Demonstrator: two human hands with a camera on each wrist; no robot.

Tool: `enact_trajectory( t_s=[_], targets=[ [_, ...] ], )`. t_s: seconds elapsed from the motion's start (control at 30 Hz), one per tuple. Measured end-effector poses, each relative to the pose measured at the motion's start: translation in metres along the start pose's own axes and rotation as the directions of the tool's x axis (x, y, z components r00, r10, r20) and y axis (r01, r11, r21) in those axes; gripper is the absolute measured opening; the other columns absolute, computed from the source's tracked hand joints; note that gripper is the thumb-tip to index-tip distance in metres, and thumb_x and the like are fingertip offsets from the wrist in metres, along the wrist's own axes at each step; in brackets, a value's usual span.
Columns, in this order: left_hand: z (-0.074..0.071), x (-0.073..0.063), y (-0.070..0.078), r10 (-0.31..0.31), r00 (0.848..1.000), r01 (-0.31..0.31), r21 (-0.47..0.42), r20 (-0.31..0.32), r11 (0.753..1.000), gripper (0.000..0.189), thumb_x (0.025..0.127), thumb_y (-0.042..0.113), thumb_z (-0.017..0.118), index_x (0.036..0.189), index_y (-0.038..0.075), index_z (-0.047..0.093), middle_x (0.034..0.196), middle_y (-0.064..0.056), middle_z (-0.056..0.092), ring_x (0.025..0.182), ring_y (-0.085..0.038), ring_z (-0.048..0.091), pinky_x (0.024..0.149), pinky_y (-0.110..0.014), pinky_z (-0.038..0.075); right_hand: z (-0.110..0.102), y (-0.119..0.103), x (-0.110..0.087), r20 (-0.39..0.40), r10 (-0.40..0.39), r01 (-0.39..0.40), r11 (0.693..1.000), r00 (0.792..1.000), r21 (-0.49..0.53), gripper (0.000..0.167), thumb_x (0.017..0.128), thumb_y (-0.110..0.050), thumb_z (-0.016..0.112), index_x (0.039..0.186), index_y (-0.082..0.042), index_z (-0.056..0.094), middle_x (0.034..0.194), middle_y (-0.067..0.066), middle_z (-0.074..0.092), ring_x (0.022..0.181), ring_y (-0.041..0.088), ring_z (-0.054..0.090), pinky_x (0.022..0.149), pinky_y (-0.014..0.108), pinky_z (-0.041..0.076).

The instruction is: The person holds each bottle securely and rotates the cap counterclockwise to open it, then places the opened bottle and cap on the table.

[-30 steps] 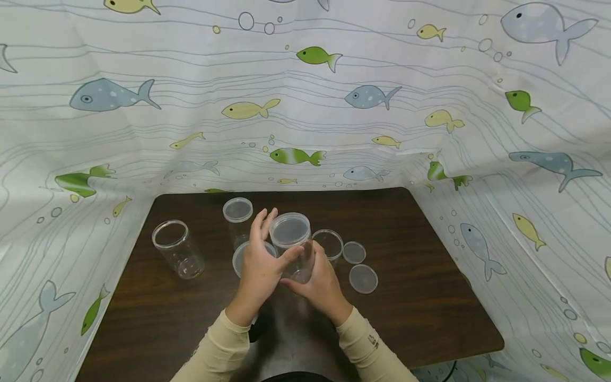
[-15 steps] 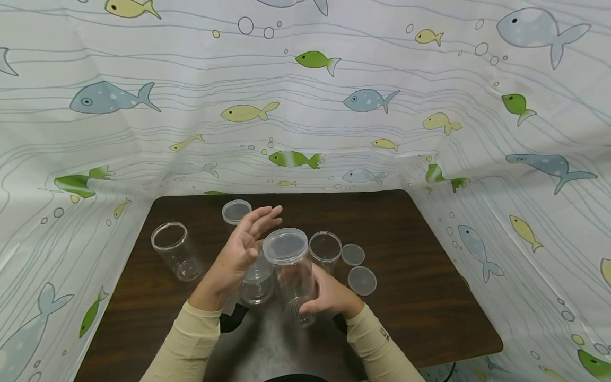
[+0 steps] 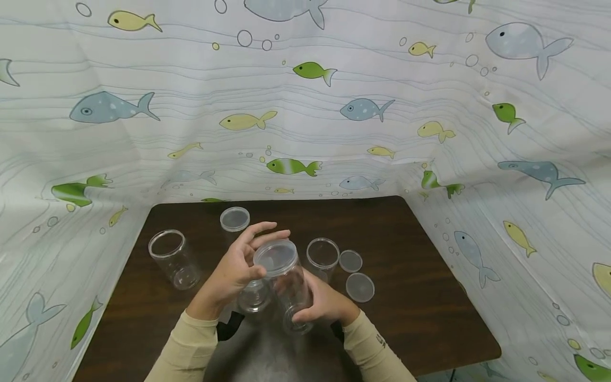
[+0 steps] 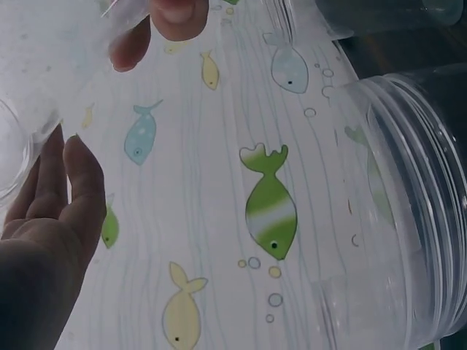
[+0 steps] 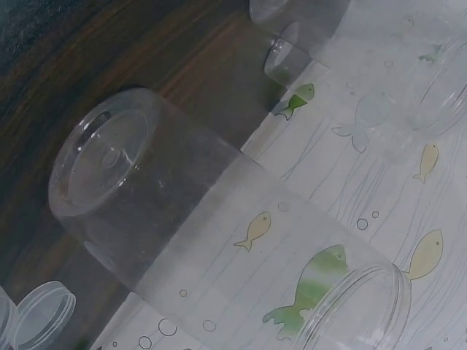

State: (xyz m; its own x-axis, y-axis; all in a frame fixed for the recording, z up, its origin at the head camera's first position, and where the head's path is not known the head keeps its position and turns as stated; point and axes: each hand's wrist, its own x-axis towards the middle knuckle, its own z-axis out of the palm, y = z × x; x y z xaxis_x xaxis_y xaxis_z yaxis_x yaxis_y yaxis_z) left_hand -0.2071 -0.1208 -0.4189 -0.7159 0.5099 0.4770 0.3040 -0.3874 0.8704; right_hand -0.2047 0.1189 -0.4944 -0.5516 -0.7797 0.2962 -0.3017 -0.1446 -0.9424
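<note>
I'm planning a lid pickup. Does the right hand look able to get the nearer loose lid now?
Probably not yet: the right hand grips a clear lidded jar, though nothing visible blocks the nearer loose lid.

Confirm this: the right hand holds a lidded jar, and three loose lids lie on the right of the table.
No: the head view shows two loose lids, not three, on the right of the table. The right hand does hold a lidded jar.
</note>
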Motion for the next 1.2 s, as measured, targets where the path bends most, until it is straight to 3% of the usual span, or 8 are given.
enact_trajectory(
  t_s=[0.3, 0.53, 0.63, 0.7, 0.77, 0.87, 0.93, 1.2],
  targets=[
    [0.013, -0.007, 0.003, -0.011, 0.984, 0.063, 0.292, -0.176, 0.954, 0.081, 0.085, 0.043, 0.08, 0.146, 0.01, 0.039, 0.142, -0.004, 0.06, 0.109, -0.013, 0.063, 0.082, -0.025, 0.053, 0.012, 0.0, -0.006, -0.166, 0.003, -0.027, 0.99, 0.986, -0.141, 0.09, 0.084, -0.013, 0.083, 0.154, -0.015, 0.027, 0.137, 0.017, 0.055, 0.127, 0.028, 0.056, 0.106, 0.038, 0.046],
    [0.039, -0.006, 0.006, -0.008, 0.883, 0.286, 0.524, -0.47, 0.802, 0.072, 0.08, 0.026, 0.087, 0.137, 0.013, 0.047, 0.138, 0.005, 0.064, 0.117, -0.017, 0.057, 0.089, -0.038, 0.044, 0.025, 0.003, -0.004, -0.37, -0.017, -0.121, 0.93, 0.929, -0.347, 0.093, 0.076, -0.015, 0.091, 0.148, -0.01, 0.033, 0.136, 0.009, 0.056, 0.122, 0.021, 0.058, 0.104, 0.034, 0.046],
    [0.044, -0.006, 0.006, 0.013, 0.867, 0.311, 0.561, -0.498, 0.767, 0.075, 0.08, 0.043, 0.084, 0.139, 0.016, 0.045, 0.141, 0.007, 0.061, 0.115, -0.019, 0.057, 0.086, -0.043, 0.041, 0.028, 0.003, -0.003, -0.396, -0.036, -0.128, 0.916, 0.918, -0.38, 0.092, 0.076, -0.018, 0.091, 0.147, -0.009, 0.034, 0.137, 0.009, 0.057, 0.123, 0.022, 0.058, 0.104, 0.034, 0.046],
    [0.042, -0.006, 0.006, 0.025, 0.887, 0.277, 0.575, -0.46, 0.77, 0.086, 0.079, 0.063, 0.074, 0.145, 0.017, 0.042, 0.147, 0.005, 0.057, 0.123, -0.023, 0.056, 0.09, -0.047, 0.044, 0.028, 0.001, -0.003, -0.387, -0.037, -0.117, 0.923, 0.921, -0.365, 0.091, 0.076, -0.016, 0.09, 0.147, -0.01, 0.034, 0.136, 0.009, 0.058, 0.123, 0.022, 0.058, 0.104, 0.034, 0.046],
    [0.037, -0.006, 0.005, 0.01, 0.925, 0.206, 0.522, -0.381, 0.828, 0.098, 0.078, 0.074, 0.063, 0.151, 0.015, 0.034, 0.155, 0.0, 0.048, 0.133, -0.025, 0.05, 0.097, -0.047, 0.044, 0.026, 0.0, -0.005, -0.367, -0.025, -0.106, 0.937, 0.93, -0.332, 0.091, 0.077, -0.013, 0.089, 0.149, -0.01, 0.033, 0.137, 0.009, 0.056, 0.123, 0.021, 0.057, 0.104, 0.033, 0.046],
    [0.025, -0.007, 0.004, -0.037, 0.977, 0.099, 0.293, -0.21, 0.951, 0.104, 0.083, 0.074, 0.058, 0.157, 0.011, 0.022, 0.161, -0.013, 0.036, 0.139, -0.025, 0.045, 0.104, -0.039, 0.044, 0.021, -0.003, -0.009, -0.285, -0.019, -0.046, 0.974, 0.958, -0.221, 0.091, 0.079, -0.012, 0.086, 0.151, -0.01, 0.031, 0.137, 0.013, 0.055, 0.123, 0.022, 0.057, 0.105, 0.035, 0.046],
    [0.016, -0.007, 0.002, -0.071, 0.993, 0.08, 0.088, -0.096, 0.993, 0.104, 0.085, 0.069, 0.062, 0.159, 0.012, 0.018, 0.162, -0.019, 0.031, 0.139, -0.023, 0.046, 0.105, -0.033, 0.043, 0.018, -0.004, -0.01, -0.198, -0.022, -0.003, 0.992, 0.98, -0.123, 0.089, 0.081, -0.02, 0.085, 0.152, -0.009, 0.031, 0.135, 0.016, 0.055, 0.123, 0.023, 0.057, 0.105, 0.037, 0.046],
    [0.0, -0.007, -0.008, -0.041, 0.98, 0.082, -0.206, 0.197, 0.975, 0.109, 0.084, 0.054, 0.075, 0.162, 0.007, 0.016, 0.161, -0.017, 0.034, 0.141, -0.03, 0.046, 0.108, -0.039, 0.043, 0.014, -0.004, -0.009, 0.124, -0.051, 0.04, 0.995, 0.991, 0.088, 0.097, 0.088, -0.058, 0.071, 0.149, 0.003, 0.028, 0.127, 0.026, 0.056, 0.118, 0.017, 0.058, 0.099, 0.043, 0.05]
  ],
)
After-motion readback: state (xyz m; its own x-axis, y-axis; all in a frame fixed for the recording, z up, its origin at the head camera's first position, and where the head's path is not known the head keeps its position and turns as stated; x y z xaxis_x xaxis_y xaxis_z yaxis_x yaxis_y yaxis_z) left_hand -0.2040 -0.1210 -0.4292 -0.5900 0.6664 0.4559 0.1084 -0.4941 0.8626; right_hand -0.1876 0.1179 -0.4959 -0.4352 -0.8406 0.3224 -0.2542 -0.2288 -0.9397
